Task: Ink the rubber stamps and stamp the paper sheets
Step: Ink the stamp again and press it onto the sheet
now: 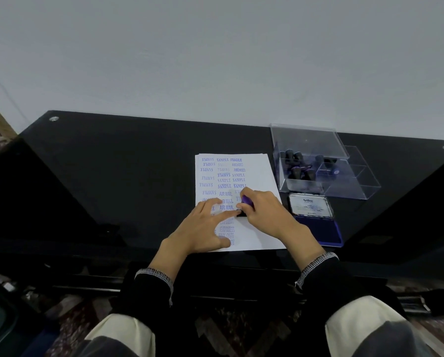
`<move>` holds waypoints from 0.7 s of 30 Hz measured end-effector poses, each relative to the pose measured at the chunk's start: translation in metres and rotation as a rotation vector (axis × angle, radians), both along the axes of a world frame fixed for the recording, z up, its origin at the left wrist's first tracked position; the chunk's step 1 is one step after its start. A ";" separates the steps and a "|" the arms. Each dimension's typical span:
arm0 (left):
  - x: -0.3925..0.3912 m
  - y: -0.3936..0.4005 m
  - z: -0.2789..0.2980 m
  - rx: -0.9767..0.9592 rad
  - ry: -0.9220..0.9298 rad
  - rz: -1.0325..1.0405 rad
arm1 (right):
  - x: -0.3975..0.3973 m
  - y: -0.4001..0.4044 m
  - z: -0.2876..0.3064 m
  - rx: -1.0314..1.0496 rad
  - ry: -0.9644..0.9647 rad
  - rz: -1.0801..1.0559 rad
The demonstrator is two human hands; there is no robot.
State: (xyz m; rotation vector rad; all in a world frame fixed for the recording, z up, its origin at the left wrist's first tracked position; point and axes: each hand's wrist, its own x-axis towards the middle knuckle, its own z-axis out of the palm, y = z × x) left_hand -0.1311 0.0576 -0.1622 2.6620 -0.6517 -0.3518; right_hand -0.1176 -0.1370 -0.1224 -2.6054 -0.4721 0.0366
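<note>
Paper sheet [254, 173]: white, lying on the black glass table [112, 163], covered in blue stamped words.
Stamp [246, 205]: purple-topped, standing on the sheet's right half, base touching the paper.
Right hand [267, 215]: fingers curled round the stamp, gripping it from above.
Left hand [202, 228]: fingers straight, flat on the sheet, index fingertip touching the stamp's base.
Ink pad [318, 222]: blue, lid raised, just right of the sheet.
Clear box [344, 181]: beyond the pad, holding dark stamps.

stamp [247, 205]: purple-black, upright on sheet | sheet [257, 173]: white, blue imprints, flat
</note>
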 end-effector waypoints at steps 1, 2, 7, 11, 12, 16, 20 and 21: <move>0.000 0.000 0.000 -0.005 0.008 0.004 | 0.000 0.000 -0.001 0.011 -0.005 -0.002; 0.000 0.000 -0.001 -0.013 0.016 0.009 | 0.000 0.001 -0.001 0.021 -0.011 -0.005; -0.002 -0.002 -0.004 -0.035 -0.003 0.045 | -0.005 0.002 -0.007 0.048 -0.048 -0.021; -0.005 -0.003 -0.007 -0.046 -0.033 0.070 | -0.007 0.001 -0.009 0.073 -0.062 -0.027; -0.004 -0.004 -0.007 -0.043 -0.032 0.072 | -0.004 0.001 -0.008 0.074 -0.047 -0.029; -0.003 -0.004 -0.008 -0.034 -0.036 0.071 | 0.009 0.003 -0.002 0.066 0.034 -0.045; -0.003 -0.003 -0.010 -0.043 -0.050 0.070 | 0.003 0.003 -0.005 0.088 0.001 -0.042; -0.003 -0.003 -0.011 -0.043 -0.056 0.068 | -0.001 0.003 -0.008 0.093 -0.026 -0.043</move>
